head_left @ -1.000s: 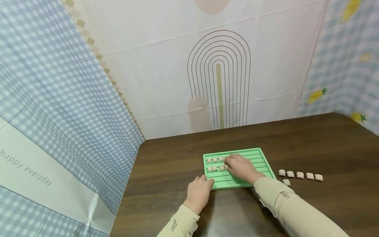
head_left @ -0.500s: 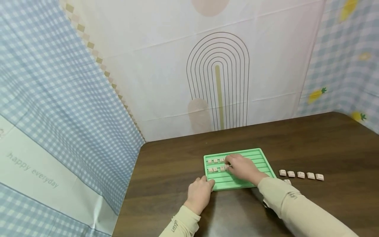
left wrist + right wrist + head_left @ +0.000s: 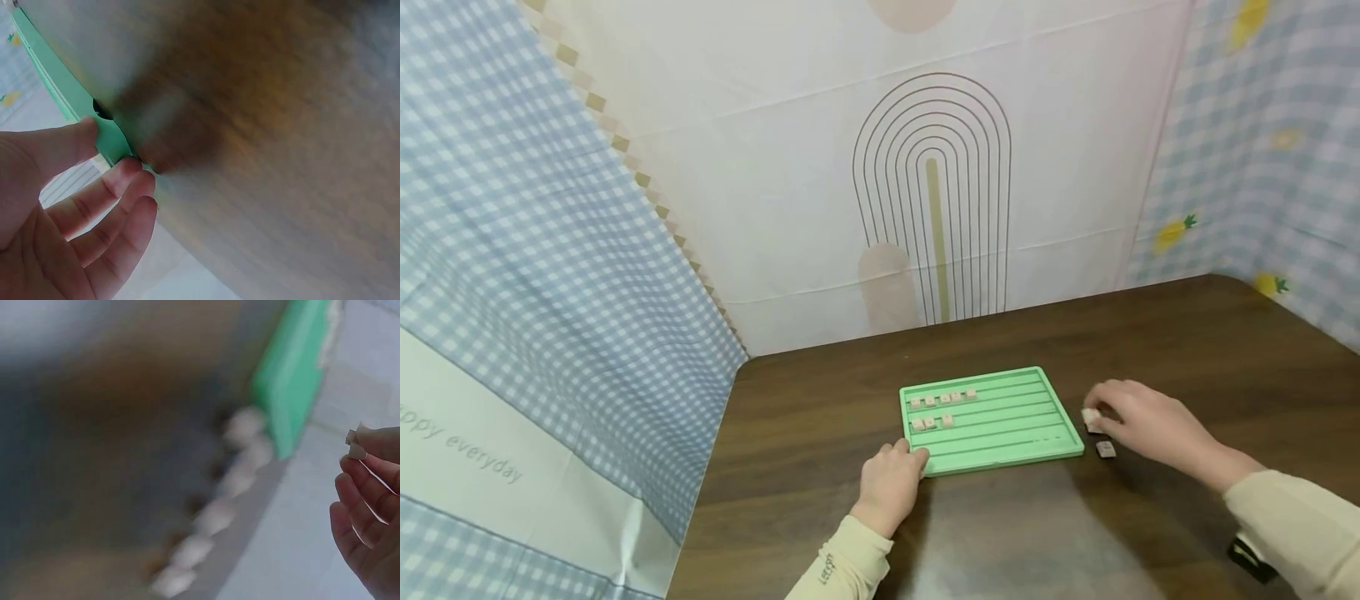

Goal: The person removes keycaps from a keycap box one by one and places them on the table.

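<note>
A light green tray (image 3: pixel 1000 450) with raised ridges lies on the brown table, beige keycaps set along its upper two rows. My left hand (image 3: pixel 889 483) holds the tray's near left corner; in the left wrist view, thumb (image 3: pixel 69 147) and fingers pinch its edge. Off the tray's right side is my right hand (image 3: pixel 1157 429). Between its thumb and index finger it pinches a small beige keycap (image 3: pixel 350 437), plain in the right wrist view. One loose keycap (image 3: pixel 1105 450) lies just below that hand, which hides others in the head view.
Several loose keycaps (image 3: pixel 215 517), blurred, form a line on the table near the tray's end in the right wrist view. The table (image 3: pixel 820 417) meets a patterned cloth backdrop (image 3: pixel 775 208) behind, with checked cloth (image 3: pixel 587 250) on the left.
My right hand has moved off the tray to the right, carrying a keycap from the second row. The left hand stays on the tray corner. The head view has shifted slightly.
</note>
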`<state>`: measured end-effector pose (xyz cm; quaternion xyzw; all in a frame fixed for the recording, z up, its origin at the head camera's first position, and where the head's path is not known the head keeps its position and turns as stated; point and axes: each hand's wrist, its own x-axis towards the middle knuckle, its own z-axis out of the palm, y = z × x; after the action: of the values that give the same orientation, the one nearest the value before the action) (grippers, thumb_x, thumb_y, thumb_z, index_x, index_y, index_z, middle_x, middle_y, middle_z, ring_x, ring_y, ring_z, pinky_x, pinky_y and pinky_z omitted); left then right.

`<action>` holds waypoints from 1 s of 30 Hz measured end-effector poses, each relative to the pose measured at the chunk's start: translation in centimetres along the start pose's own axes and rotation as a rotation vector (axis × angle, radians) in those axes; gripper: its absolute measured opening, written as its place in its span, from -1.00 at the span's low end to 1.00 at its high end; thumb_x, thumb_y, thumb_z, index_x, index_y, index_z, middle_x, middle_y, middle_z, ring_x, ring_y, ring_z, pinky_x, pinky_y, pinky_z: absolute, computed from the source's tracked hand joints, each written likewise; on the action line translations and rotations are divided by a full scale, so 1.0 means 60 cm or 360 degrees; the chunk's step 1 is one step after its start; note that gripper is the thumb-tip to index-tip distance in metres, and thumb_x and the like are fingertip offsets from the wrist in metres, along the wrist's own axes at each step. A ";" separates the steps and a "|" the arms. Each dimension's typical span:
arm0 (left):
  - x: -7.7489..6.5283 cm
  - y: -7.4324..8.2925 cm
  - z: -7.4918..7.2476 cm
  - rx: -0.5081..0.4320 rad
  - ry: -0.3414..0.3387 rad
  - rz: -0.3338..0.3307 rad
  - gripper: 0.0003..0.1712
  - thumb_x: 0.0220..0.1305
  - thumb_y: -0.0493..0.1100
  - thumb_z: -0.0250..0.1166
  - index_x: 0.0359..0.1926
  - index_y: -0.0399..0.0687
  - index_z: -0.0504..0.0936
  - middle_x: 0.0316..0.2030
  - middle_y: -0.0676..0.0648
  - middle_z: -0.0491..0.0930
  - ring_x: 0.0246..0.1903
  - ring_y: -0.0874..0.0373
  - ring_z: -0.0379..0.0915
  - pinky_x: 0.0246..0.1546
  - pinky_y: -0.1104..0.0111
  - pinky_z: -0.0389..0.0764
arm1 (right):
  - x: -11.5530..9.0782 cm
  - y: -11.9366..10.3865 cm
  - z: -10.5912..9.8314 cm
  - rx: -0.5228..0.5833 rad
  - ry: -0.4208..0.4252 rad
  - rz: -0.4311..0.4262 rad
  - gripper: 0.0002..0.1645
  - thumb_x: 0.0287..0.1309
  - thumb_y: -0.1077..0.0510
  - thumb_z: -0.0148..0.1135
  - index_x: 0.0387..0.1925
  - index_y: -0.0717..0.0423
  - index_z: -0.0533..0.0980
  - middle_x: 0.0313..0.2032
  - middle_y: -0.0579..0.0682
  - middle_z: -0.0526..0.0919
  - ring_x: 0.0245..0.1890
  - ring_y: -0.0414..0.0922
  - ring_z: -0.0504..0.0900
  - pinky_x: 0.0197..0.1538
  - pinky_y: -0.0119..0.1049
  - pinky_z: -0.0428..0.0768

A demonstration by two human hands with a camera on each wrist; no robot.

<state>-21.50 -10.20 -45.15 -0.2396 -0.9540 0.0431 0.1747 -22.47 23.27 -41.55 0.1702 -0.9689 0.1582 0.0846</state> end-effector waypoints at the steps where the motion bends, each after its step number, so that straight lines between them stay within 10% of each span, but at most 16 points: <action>1: 0.000 -0.001 -0.002 -0.0006 -0.0015 -0.0006 -0.94 0.08 -0.10 0.28 -0.48 0.11 0.57 -0.59 -0.01 0.47 -0.67 0.13 0.32 -0.78 0.34 0.47 | -0.011 0.010 0.002 -0.0019 -0.0025 0.0031 -0.88 0.04 0.04 0.25 -0.35 -0.06 0.55 -0.39 -0.13 0.60 -0.40 -0.18 0.48 -0.46 -0.20 0.46; 16: 0.001 -0.003 -0.002 -0.0058 0.0005 -0.0002 -0.92 0.07 -0.13 0.28 -0.51 0.09 0.56 -0.60 -0.01 0.47 -0.68 0.13 0.31 -0.79 0.34 0.44 | -0.067 0.054 0.052 -0.0138 -0.0040 0.0101 -0.85 -0.09 0.20 0.32 -0.40 0.00 0.51 -0.44 -0.12 0.57 -0.57 -0.26 0.42 -0.59 -0.26 0.41; 30: 0.002 0.000 0.001 -0.0024 0.0055 -0.0017 -0.94 0.07 -0.10 0.27 -0.50 0.12 0.59 -0.60 0.01 0.52 -0.70 0.15 0.30 -0.79 0.37 0.44 | -0.020 0.022 0.036 0.0065 0.0020 0.0112 -0.75 0.06 0.11 0.22 -0.18 0.08 0.54 -0.24 0.06 0.64 -0.35 -0.07 0.58 -0.45 -0.12 0.53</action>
<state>-21.62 -10.12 -45.16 -0.2365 -0.9525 0.0308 0.1895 -22.09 24.06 -44.20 0.1367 -0.9704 0.1818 0.0816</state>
